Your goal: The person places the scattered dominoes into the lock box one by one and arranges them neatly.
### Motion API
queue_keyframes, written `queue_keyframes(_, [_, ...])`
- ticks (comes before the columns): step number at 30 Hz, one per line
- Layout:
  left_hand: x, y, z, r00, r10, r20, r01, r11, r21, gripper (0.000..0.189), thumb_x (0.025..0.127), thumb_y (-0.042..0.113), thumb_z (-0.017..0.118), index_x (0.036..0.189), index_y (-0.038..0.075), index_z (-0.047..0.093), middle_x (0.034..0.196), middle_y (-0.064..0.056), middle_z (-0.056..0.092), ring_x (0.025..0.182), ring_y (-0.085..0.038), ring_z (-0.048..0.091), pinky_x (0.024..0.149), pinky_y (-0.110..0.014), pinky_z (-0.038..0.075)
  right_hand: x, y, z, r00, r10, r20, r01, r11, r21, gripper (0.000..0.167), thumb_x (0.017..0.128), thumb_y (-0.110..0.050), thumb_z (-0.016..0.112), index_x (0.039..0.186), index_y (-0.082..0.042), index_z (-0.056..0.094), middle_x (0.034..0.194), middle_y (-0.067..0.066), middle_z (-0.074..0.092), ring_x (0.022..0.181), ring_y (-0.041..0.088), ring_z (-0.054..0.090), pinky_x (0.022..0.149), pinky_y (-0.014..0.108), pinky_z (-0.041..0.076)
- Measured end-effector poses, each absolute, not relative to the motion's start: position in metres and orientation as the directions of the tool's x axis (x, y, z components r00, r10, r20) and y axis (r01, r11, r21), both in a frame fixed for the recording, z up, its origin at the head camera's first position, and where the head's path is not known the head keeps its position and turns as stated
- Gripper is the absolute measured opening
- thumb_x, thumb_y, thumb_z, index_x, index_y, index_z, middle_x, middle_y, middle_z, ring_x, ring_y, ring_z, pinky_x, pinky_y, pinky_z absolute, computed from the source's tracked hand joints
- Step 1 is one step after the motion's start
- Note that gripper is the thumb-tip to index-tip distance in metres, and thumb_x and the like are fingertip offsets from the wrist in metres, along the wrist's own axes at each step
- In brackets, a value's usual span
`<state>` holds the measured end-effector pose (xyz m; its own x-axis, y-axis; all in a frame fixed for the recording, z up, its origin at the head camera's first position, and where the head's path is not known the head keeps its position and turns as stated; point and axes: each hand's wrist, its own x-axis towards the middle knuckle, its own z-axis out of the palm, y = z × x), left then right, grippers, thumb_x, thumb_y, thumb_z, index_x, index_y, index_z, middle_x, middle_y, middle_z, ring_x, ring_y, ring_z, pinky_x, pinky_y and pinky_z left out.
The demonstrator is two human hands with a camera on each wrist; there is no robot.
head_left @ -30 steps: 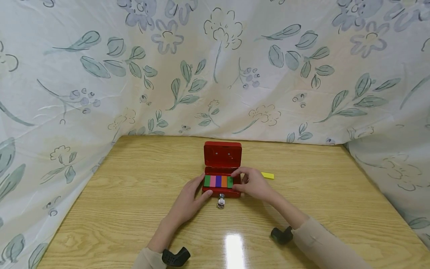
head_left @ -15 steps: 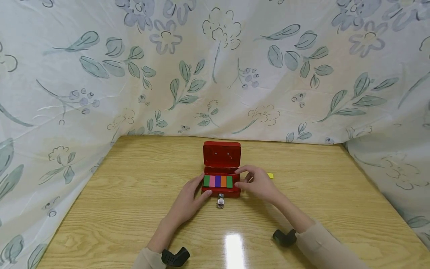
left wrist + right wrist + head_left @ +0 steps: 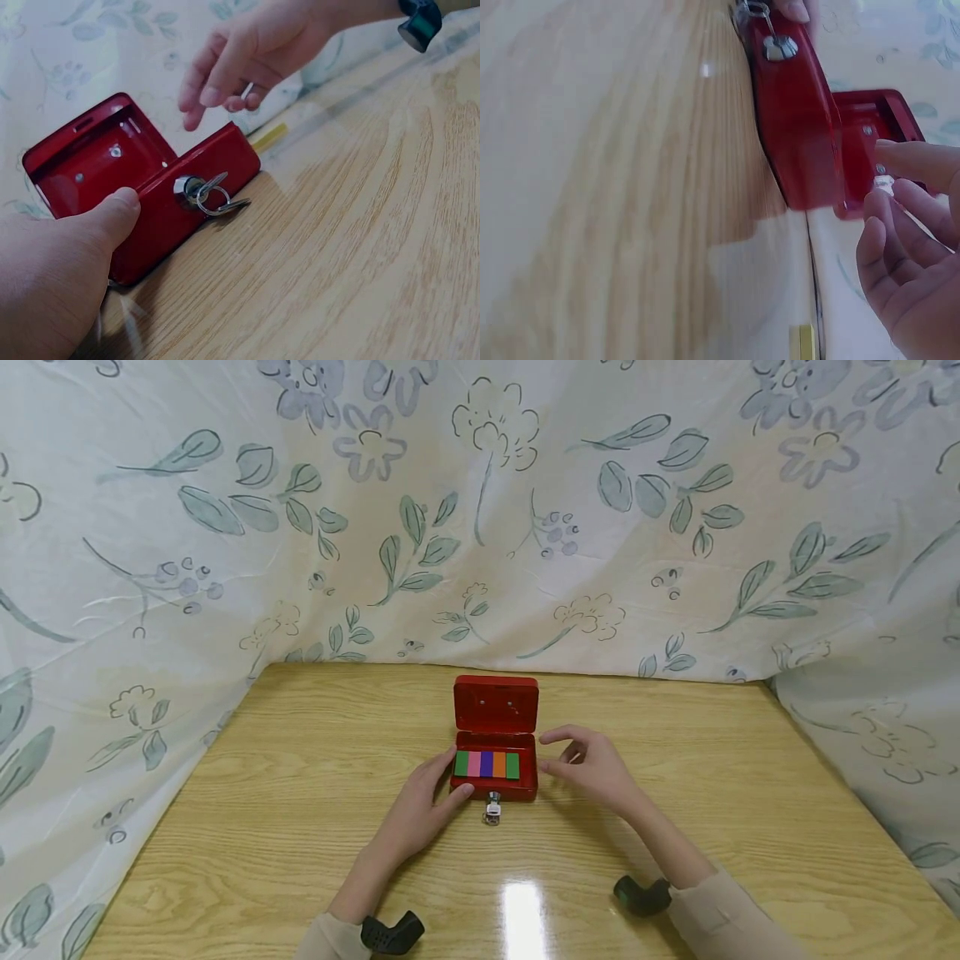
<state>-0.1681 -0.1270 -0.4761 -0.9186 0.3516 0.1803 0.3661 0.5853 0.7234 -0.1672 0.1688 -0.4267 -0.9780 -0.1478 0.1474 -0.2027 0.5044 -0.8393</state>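
Observation:
A red metal cash box (image 3: 517, 794) stands on the table, its lid (image 3: 496, 703) raised at the back. Flat blocks lie side by side inside: green (image 3: 461, 764), pink (image 3: 474, 764), purple (image 3: 487, 764), orange (image 3: 499, 765) and another green (image 3: 512, 766). The box's right end inside is bare red. My left hand (image 3: 416, 814) holds the left end, thumb on the front wall. My right hand (image 3: 596, 770) hovers just off the right end, fingers loosely bent around nothing. In the left wrist view, keys on a ring (image 3: 214, 199) hang from the front lock (image 3: 189, 189).
A yellow block (image 3: 268, 136) lies on the wooden table (image 3: 262, 827) to the right of the box; my right hand hides it in the head view. Floral cloth (image 3: 480, 527) hangs behind and at both sides. Each wrist bears a black device (image 3: 393, 933).
My right hand has drawn back to the right from the green block at the row's end, coming out of the box and covering the yellow block. My left hand has stayed on the box.

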Motion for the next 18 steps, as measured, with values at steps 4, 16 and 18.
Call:
queue_keyframes(4, [-0.168,-0.127,-0.476,-0.92,0.349,0.178,0.364,0.592,0.719,0.075,0.097,0.057,0.057,0.157,0.019,0.035,0.155,-0.001,0.042,0.144,-0.024,0.034,0.115,-0.047,0.033,-0.17,0.183,-0.432,-0.979,-0.139,0.148,-0.2,0.539,-0.818,0.031,0.085,-0.014,0.081,0.114,-0.008,0.071,0.104,0.01,0.07,0.081,0.023,0.061,0.065,0.032,0.054])
queue_keyframes(16, [-0.167,-0.127,-0.476,-0.913,0.356,0.198,0.385,0.59,0.71,0.075,0.097,0.056,0.057,0.158,0.018,0.034,0.155,-0.002,0.041,0.144,-0.025,0.034,0.115,-0.048,0.032,-0.178,0.228,-0.441,-0.993,-0.037,0.11,-0.112,0.554,-0.825,0.038,0.083,-0.011,0.083,0.118,-0.005,0.069,0.116,0.011,0.069,0.1,0.03,0.06,0.078,0.037,0.053])
queue_keyframes(18, [-0.168,-0.128,-0.477,-0.914,0.355,0.197,0.383,0.592,0.71,0.076,0.097,0.057,0.057,0.158,0.019,0.034,0.155,-0.002,0.041,0.144,-0.025,0.034,0.115,-0.048,0.032,-0.178,0.234,-0.442,-0.994,-0.017,0.104,-0.096,0.554,-0.827,0.041,0.082,-0.01,0.083,0.12,-0.002,0.068,0.117,0.013,0.069,0.101,0.031,0.06,0.08,0.035,0.053])
